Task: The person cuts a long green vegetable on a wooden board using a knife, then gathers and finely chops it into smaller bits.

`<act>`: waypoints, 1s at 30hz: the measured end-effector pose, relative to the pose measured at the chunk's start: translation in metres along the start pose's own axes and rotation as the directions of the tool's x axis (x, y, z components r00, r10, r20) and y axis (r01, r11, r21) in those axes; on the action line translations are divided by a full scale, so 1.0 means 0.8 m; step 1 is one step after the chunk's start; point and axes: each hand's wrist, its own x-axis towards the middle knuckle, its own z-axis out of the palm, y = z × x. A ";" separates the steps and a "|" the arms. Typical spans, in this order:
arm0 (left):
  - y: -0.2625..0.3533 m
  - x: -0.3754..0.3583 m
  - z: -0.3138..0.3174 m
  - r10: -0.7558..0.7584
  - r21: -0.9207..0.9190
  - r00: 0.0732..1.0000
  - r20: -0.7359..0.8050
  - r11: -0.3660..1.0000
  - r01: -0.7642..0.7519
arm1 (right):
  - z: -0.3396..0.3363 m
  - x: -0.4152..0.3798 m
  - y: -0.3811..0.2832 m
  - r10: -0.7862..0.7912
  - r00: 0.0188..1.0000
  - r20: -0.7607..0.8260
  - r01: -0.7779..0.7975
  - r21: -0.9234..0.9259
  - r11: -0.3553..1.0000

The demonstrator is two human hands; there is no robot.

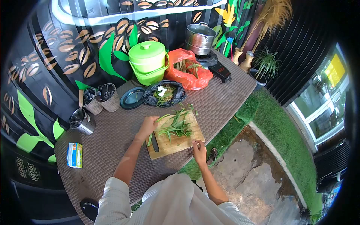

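A wooden cutting board lies near the front edge of the table, with long green leaves and small chopped pieces scattered over it. My left hand is closed at the board's upper left edge, its fingertips at a narrow green leaf. A short green piece lies by the board's dark handle slot. At the lower right corner, my right hand has bent fingers against the board's edge; whether they also hold something small is hidden. Just beyond the board, a black plastic bag holds green scraps and something white.
Behind are a dark plate, a lime-green lidded container, a red plastic bag and a steel pot on a cooker. Utensil holders and a tissue pack stand left. The table edge curves right.
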 end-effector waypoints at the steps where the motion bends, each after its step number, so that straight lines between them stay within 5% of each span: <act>1: 0.004 -0.009 0.006 0.003 0.000 1.000 0.001 1.000 -0.003 | -0.001 -0.005 -0.011 0.013 1.000 0.019 -0.014 0.019 1.000; 3: 0.019 -0.024 0.024 0.345 0.579 0.906 -0.245 0.802 -0.149 | -0.004 -0.006 -0.022 0.026 0.999 0.033 -0.027 0.039 0.999; 7: 0.046 -0.011 0.045 0.406 0.313 0.894 -0.191 0.888 -0.336 | -0.011 -0.003 -0.024 0.062 0.998 0.019 -0.062 0.049 0.997; 9: 0.052 0.004 0.061 0.460 0.079 0.885 0.074 0.882 -0.465 | -0.015 -0.004 -0.030 0.136 0.991 0.009 -0.136 0.052 0.989; 16: 0.063 0.050 0.092 0.625 0.330 0.677 0.387 0.592 -0.735 | -0.022 -0.015 -0.016 0.063 0.997 -0.037 -0.060 0.069 0.996; 19: 0.055 0.068 0.095 0.627 0.418 0.636 0.450 0.482 -0.770 | -0.031 -0.021 -0.017 0.164 0.986 -0.010 -0.163 0.054 0.985; 26: 0.046 0.069 0.073 0.666 0.297 0.621 0.415 0.546 -0.784 | -0.034 -0.027 -0.016 0.187 0.982 -0.038 -0.185 0.030 0.982; 28: 0.038 0.063 0.070 0.438 0.343 0.725 0.532 0.671 -0.657 | -0.032 -0.030 -0.016 0.221 0.975 -0.020 -0.221 0.011 0.975; 30: 0.031 0.053 0.068 0.447 0.328 0.719 0.533 0.674 -0.662 | -0.026 -0.031 -0.013 0.176 0.984 -0.007 -0.176 0.002 0.984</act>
